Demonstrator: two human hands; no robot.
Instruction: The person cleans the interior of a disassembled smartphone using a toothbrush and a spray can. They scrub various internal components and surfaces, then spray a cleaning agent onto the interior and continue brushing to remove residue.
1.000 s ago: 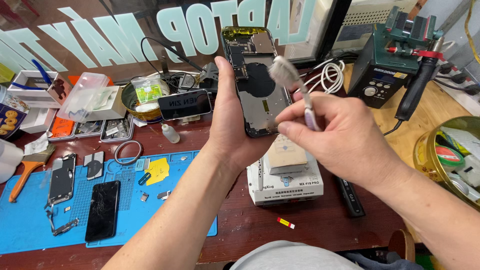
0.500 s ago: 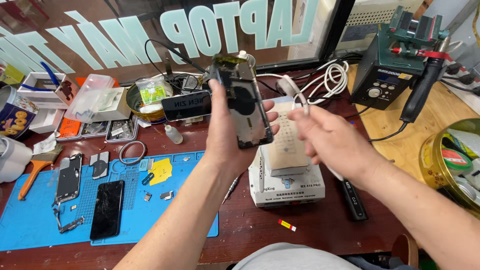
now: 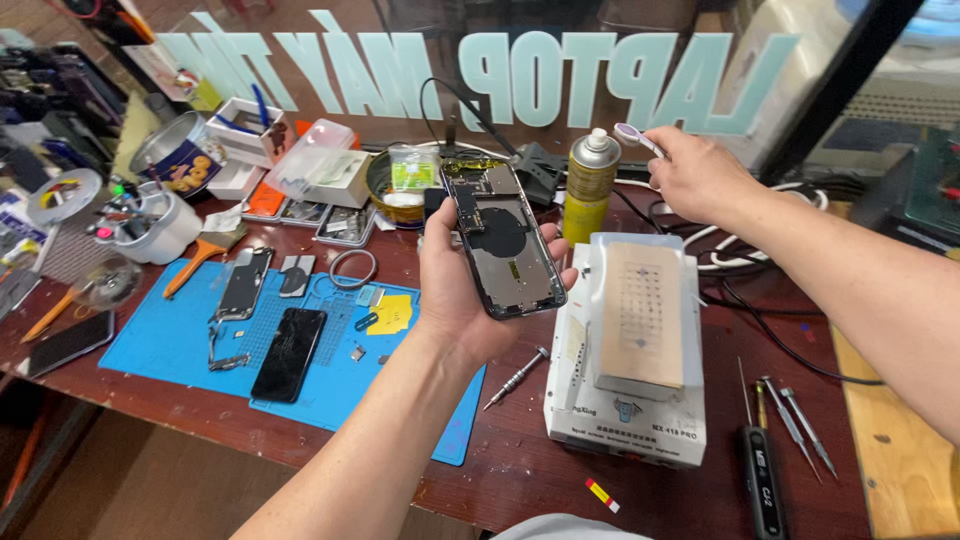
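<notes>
My left hand (image 3: 455, 290) holds an opened phone housing (image 3: 502, 240) above the table, its dark inside with a round coil facing me. My right hand (image 3: 700, 175) reaches toward the back of the table and grips a small white brush-like tool with a purple tip (image 3: 636, 137). That tip sits right beside the white cap of a yellow spray can (image 3: 591, 185) standing upright behind a white heating plate unit (image 3: 632, 345).
A blue work mat (image 3: 180, 345) at the left carries a black phone screen (image 3: 289, 353), a metal frame and small parts. A screwdriver (image 3: 517, 377) lies by the mat. More drivers and a black tool lie at the right. Trays, tins and cables line the back.
My right hand has gone from in front of the phone out to the back right, next to the spray can. My left hand has lowered the phone housing and tilted it flatter.
</notes>
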